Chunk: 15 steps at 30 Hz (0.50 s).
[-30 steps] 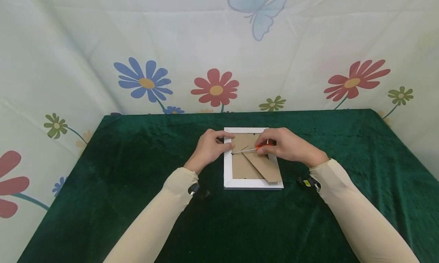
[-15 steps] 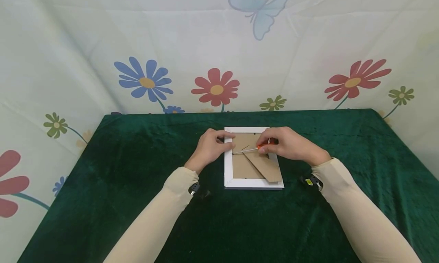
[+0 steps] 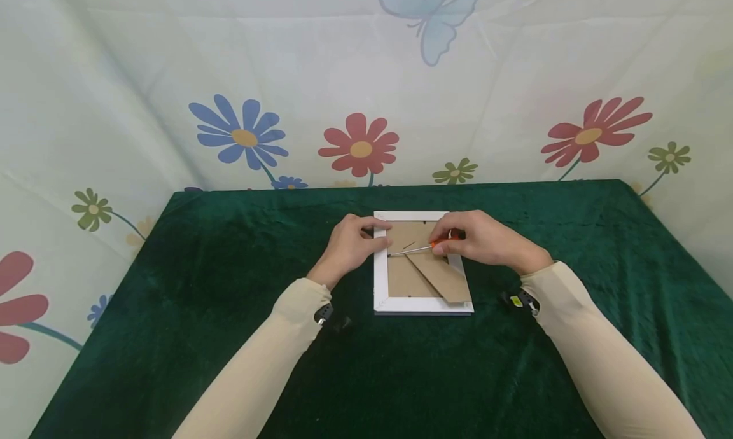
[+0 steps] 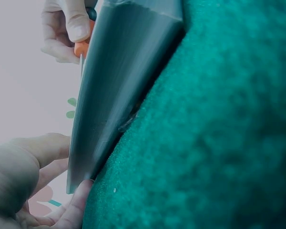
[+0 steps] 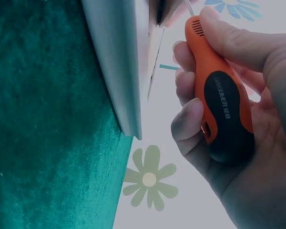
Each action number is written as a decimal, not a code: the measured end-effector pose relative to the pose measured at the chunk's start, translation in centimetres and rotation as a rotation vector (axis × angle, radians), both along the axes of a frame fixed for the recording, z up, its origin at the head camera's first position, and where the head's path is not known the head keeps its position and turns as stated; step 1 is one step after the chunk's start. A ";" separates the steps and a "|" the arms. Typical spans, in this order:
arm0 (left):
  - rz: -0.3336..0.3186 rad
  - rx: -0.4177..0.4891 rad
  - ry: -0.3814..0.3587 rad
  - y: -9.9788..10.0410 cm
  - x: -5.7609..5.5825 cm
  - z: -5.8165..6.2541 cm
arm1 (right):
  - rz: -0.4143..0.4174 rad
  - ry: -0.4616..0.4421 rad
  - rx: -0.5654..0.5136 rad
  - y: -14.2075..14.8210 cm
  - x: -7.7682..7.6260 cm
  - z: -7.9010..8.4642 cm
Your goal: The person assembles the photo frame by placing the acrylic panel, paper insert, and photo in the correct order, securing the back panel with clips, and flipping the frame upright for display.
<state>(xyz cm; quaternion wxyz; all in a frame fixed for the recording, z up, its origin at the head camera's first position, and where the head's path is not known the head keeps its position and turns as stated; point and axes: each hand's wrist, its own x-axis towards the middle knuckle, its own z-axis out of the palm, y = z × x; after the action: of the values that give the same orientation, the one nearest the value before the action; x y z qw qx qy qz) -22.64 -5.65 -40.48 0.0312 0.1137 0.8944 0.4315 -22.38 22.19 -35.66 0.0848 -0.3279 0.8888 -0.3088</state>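
Note:
A white picture frame (image 3: 380, 286) lies face down on the green cloth, its brown backing board (image 3: 401, 280) upward. A cardboard stand flap (image 3: 443, 277) slants across the lower right of the board. My left hand (image 3: 350, 245) grips the frame's left side, thumb over the top and a fingertip at the lower edge in the left wrist view. In my right hand (image 5: 257, 86) is a screwdriver (image 5: 224, 105) with an orange and black handle, fingers curled round it. Its thin metal shaft (image 3: 409, 252) points left, the tip at a small dark tab on the inner left edge.
Dark green velvety cloth (image 3: 229, 267) covers the table, whose far edge runs in front of a pale curtain (image 3: 298, 63) printed with flowers and a butterfly. Dark wrist straps (image 3: 323, 314) sit at both cuffs.
Little differs. The right hand has shifted very slightly to the right with the screwdriver, while its tip stays by the frame's left inner edge. The left hand and frame hold their place.

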 end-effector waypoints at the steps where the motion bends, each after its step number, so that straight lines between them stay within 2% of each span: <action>1: -0.002 0.000 0.001 0.0 0.0 0.0 | 0.000 0.000 0.001 0.0 0.0 0.0; 15: -0.006 -0.004 0.012 0.0 -0.1 -0.1 | 0.001 -0.004 0.009 0.1 -0.1 -0.2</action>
<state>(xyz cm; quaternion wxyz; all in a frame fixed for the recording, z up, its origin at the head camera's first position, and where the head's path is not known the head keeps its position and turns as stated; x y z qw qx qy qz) -22.69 -5.64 -40.55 0.0274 0.1186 0.8951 0.4289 -22.51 22.28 -35.82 0.0881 -0.3275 0.8898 -0.3054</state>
